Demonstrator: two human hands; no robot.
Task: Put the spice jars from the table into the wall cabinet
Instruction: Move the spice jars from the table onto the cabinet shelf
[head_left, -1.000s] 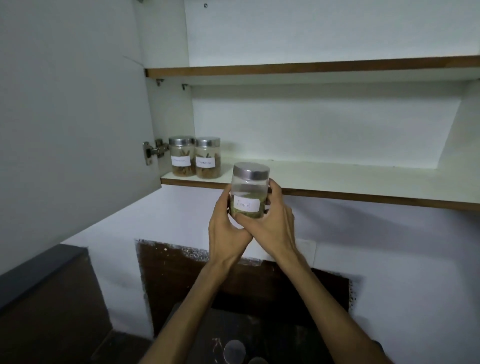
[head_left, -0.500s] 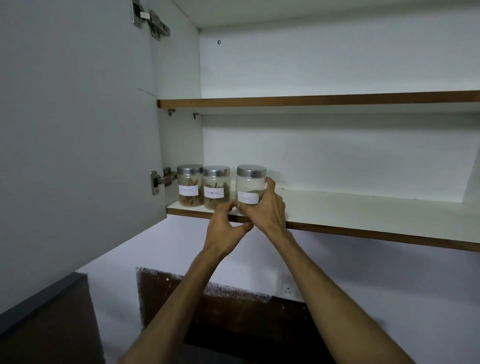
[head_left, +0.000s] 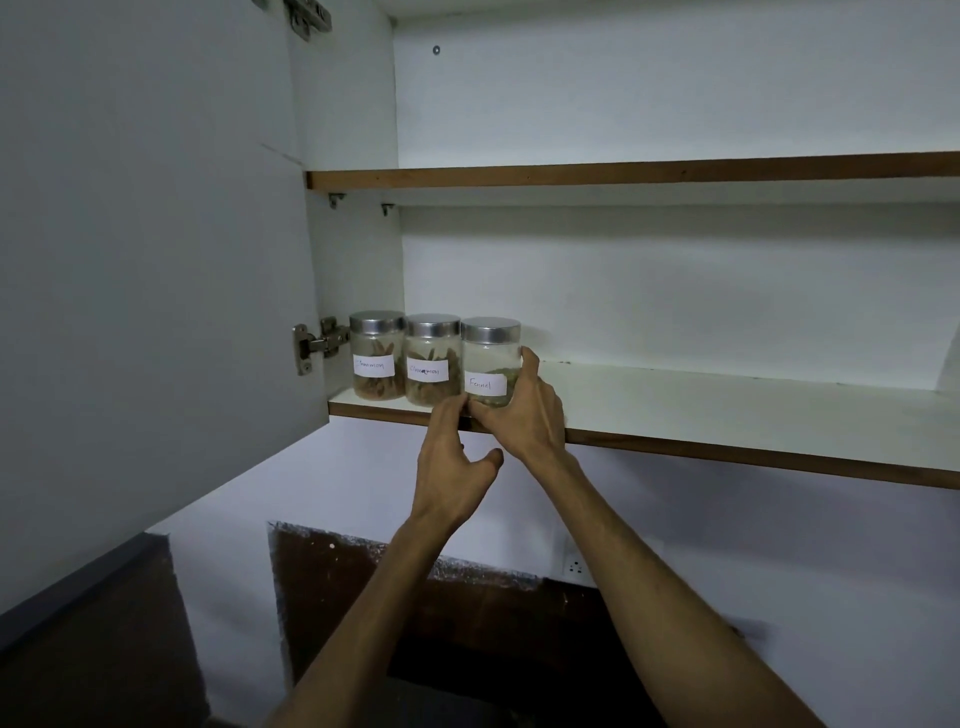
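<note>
- Two bare forearms rise from the bottom of the view toward the wall cabinet, the right one crossing in from the lower right.
- The left hand (head_left: 457, 457) hangs just under the front edge of the lower shelf (head_left: 727, 410), fingers loosely curled and thumb spread; its fingertips reach the shelf edge near the foot of the jar, and it holds nothing.
- The right hand (head_left: 524, 410) is wrapped around the fennel jar (head_left: 491, 364), thumb under the label at the front, fingers curling round the right side.
- That fennel jar stands upright at the front of the lower shelf, with a silver lid, a white handwritten label and greenish contents low in the glass.
- Just to its left stand two more spice jars in a row, the middle jar (head_left: 432, 361) touching or nearly touching it, and the left jar (head_left: 377, 356) close to the cabinet's side wall; both hold brown sticks.
- The cabinet door (head_left: 145, 260) stands open on the left, its metal hinge (head_left: 317, 345) beside the left jar.
- Above, the upper shelf (head_left: 623, 174) runs across with a brown front edge.
</note>
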